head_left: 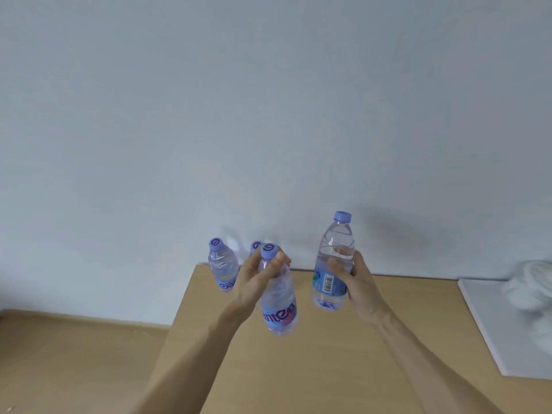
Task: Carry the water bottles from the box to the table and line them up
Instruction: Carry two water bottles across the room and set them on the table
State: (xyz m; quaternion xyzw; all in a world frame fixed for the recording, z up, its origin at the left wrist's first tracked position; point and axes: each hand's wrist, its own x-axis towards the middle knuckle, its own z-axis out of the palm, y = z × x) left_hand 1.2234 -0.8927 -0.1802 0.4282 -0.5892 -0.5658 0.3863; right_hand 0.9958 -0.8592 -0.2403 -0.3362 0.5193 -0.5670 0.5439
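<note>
At the lower left of the frame lies a light wooden floor (74, 363), meeting a pale blue-grey wall (268, 100) that fills the upper two thirds of the view. The tan wooden table (313, 369) takes up the lower centre, its far edge against the wall.

At the table's far left corner a water bottle (222, 268) stands with a lilac cap and a blue label. Just right of it only the cap of a second bottle (256, 245) shows — the rest is hidden behind the left hand (258, 283). That hand pinches the neck of a third bottle (277, 297) just below its cap, fingers and thumb curled round it; the bottle hangs tilted above the table's centre, its blue and pink label facing the camera.

Right of centre, the right hand (357, 286) grips a fourth bottle (333, 264) round its middle, thumb across the front beside a barcode. This bottle is held nearly upright, clear of the tabletop, and stands out against the wall.

At the right edge a white board (493, 321) lies on the table, with something white and blurred (531, 288) on it — too soft to identify.
</note>
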